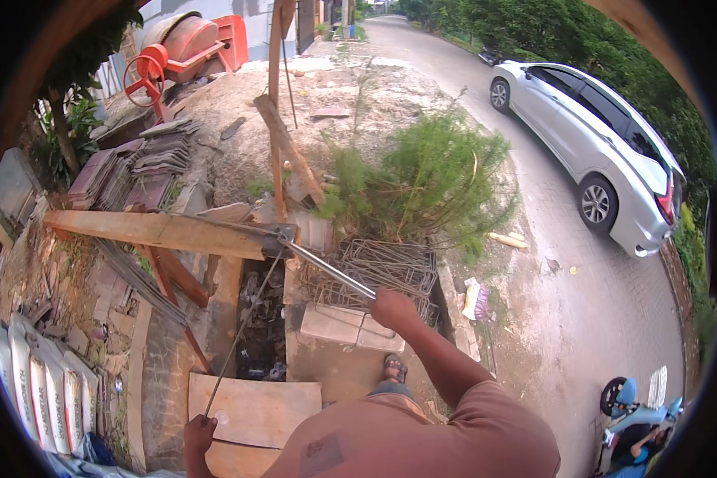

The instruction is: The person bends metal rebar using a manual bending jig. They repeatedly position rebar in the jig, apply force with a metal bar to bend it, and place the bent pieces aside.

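My left hand (199, 432), low at the left, is closed round the lower end of a thin steel rod (244, 338). The rod slants up to the end of a wooden beam (159, 231). My right hand (393, 311) grips the near end of a silver metal bar (331, 272), whose far end meets the rod at a small dark fitting (283, 239) on the beam. Another thin length of metal runs along the beam's top; whether it joins the rod I cannot tell. Bent wire frames (382, 267) lie piled beyond the bar.
An open ditch (261, 327) with debris lies below the beam, beside a wooden board (255, 410). Stacked sacks (44, 386) and roof tiles (155, 163) stand left. An orange concrete mixer (191, 48) is at the back; a silver car (589, 135) and a scooter (637, 422) are right.
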`<move>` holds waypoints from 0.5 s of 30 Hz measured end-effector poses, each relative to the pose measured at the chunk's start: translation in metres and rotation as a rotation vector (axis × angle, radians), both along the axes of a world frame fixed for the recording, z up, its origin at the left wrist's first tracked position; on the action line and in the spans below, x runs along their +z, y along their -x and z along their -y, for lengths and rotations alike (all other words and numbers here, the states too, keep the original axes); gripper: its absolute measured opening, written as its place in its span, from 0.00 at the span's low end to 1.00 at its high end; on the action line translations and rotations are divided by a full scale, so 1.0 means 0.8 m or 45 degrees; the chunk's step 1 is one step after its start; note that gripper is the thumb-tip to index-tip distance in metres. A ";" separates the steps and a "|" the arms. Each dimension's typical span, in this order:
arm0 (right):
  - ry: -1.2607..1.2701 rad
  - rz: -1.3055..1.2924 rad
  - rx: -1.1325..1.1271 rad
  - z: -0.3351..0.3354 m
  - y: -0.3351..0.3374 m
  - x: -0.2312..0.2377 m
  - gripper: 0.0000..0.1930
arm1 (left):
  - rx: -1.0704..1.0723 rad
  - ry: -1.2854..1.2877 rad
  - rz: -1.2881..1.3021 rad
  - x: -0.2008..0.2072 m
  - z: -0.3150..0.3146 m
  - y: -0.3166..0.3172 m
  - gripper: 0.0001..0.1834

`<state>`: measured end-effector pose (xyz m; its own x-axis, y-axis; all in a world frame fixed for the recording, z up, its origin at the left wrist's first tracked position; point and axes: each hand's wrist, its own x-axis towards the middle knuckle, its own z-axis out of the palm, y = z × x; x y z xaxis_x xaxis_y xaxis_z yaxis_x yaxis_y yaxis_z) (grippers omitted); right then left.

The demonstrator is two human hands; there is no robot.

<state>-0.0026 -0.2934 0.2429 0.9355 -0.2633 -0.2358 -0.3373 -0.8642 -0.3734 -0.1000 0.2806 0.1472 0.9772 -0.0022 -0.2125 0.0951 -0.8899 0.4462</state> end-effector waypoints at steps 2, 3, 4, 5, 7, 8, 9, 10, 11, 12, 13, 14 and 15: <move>-0.082 0.015 -0.003 -0.006 -0.008 0.002 0.18 | 0.051 0.204 -0.037 0.009 0.036 -0.038 0.18; -0.098 0.006 0.001 0.000 -0.012 -0.008 0.17 | 0.080 0.290 -0.062 0.014 0.054 -0.057 0.17; -0.119 -0.003 0.018 0.003 -0.017 -0.013 0.16 | 0.126 0.412 -0.098 0.025 0.081 -0.076 0.17; -0.135 0.010 -0.014 0.006 -0.018 -0.018 0.16 | 0.174 0.534 -0.138 0.037 0.114 -0.096 0.16; -0.177 0.041 -0.050 0.007 -0.027 -0.021 0.16 | 0.226 0.688 -0.170 0.043 0.148 -0.124 0.17; -0.172 0.060 -0.027 0.007 -0.035 -0.033 0.16 | 0.162 0.565 -0.062 0.024 0.149 -0.135 0.17; -0.167 0.081 -0.007 0.010 -0.045 -0.051 0.16 | 0.094 0.442 0.050 -0.004 0.142 -0.145 0.18; -0.165 0.105 0.017 0.016 -0.054 -0.060 0.17 | 0.032 0.317 0.166 -0.020 0.137 -0.154 0.19; -0.192 0.065 0.024 0.024 -0.053 -0.056 0.17 | 0.112 0.332 0.259 -0.023 0.145 -0.155 0.19; -0.224 0.127 0.005 0.037 -0.049 -0.066 0.17 | 0.190 0.218 0.282 -0.001 0.169 -0.150 0.19; -0.259 0.189 0.026 0.040 -0.049 -0.080 0.18 | 0.181 0.145 0.332 0.007 0.170 -0.139 0.19; -0.296 0.251 0.056 0.046 -0.053 -0.093 0.18 | 0.180 0.070 0.381 0.012 0.169 -0.132 0.19; -0.373 0.316 0.039 0.044 -0.052 -0.090 0.18 | 0.189 0.098 0.437 0.019 0.165 -0.124 0.18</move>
<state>0.0387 -0.3285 0.1709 0.9799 -0.1896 -0.0627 -0.1818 -0.7168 -0.6732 -0.0011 0.1483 0.1624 0.9824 0.1415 0.1223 0.0539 -0.8405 0.5392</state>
